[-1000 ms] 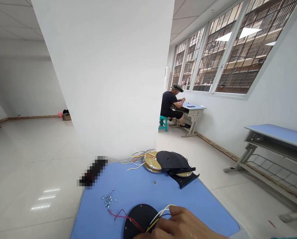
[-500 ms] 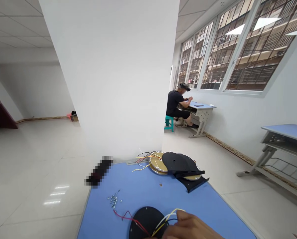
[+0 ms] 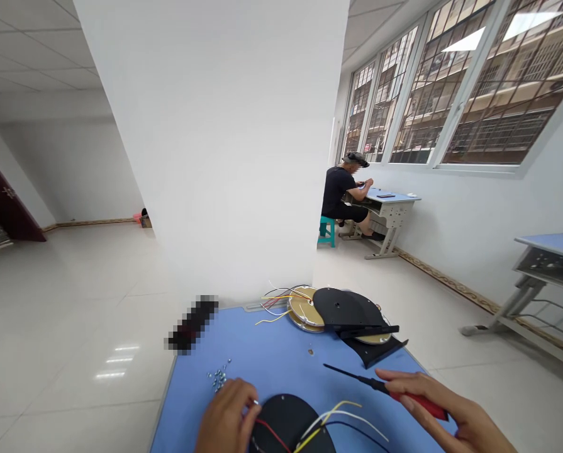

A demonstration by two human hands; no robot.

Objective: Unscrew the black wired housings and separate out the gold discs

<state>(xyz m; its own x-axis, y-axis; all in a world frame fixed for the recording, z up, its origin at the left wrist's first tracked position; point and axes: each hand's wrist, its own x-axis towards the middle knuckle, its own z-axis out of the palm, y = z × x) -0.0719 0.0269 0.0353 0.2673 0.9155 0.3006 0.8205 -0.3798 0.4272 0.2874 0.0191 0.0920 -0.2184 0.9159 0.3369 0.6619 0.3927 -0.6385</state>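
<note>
My right hand [image 3: 432,406] is closed around the red handle of a screwdriver [image 3: 363,380], whose dark shaft points left above the desk. Left of it, my left hand [image 3: 229,418] pinches a small silvery screw [image 3: 256,402] at its fingertips. Beneath and beside the left hand lies a round black plate [image 3: 285,415], partly cut off by the frame's lower edge. Red, yellow, white and black wires [image 3: 338,413] spread over it. Several loose screws [image 3: 219,379] lie just beyond the left hand, which covers part of the pile.
At the desk's [image 3: 272,358] far edge are stacked gold-coloured discs [image 3: 304,318] with wires and black curved plates [image 3: 351,311]. A pixelated dark object [image 3: 191,324] lies at the far left corner. A white pillar [image 3: 234,157] stands behind. Another person [image 3: 340,192] sits at a farther desk.
My right hand has left the wires and now holds the screwdriver. My left hand has come into view beside the loose screws, pinching one. The camera view has shifted slightly.
</note>
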